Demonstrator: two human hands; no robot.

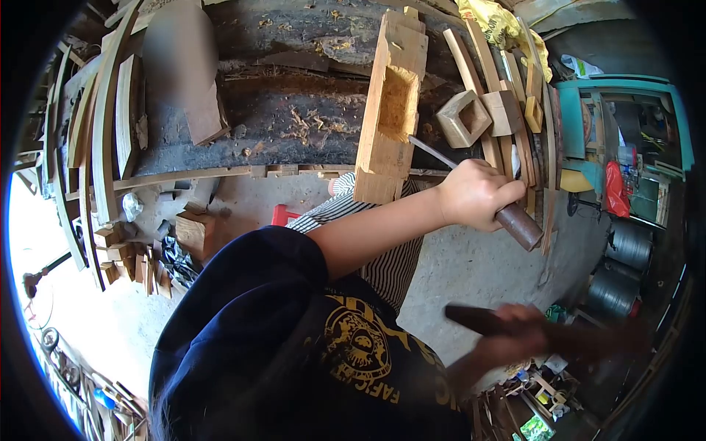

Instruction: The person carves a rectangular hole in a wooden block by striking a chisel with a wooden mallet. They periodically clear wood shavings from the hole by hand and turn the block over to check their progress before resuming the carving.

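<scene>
My left hand (482,195) is closed around the brown handle of a chisel (434,151), and the metal blade points up and left. Its tip meets the lower right edge of a rectangular hole (398,103) cut in a pale wooden beam (379,173). Lower down on the right, my right hand (518,334) grips a dark wooden mallet (603,338), smeared by motion and apart from the chisel. The beam lies across a dark, rough log bench (301,140) strewn with wood chips. Striped cloth shows under my left forearm.
Hollowed wooden blocks (463,119) and long strips sit right of the beam. More boards (126,110) lie at the bench's left, near a blurred patch. Wood offcuts (195,231) are on the floor at left. A teal-framed cabinet (625,82) stands at far right.
</scene>
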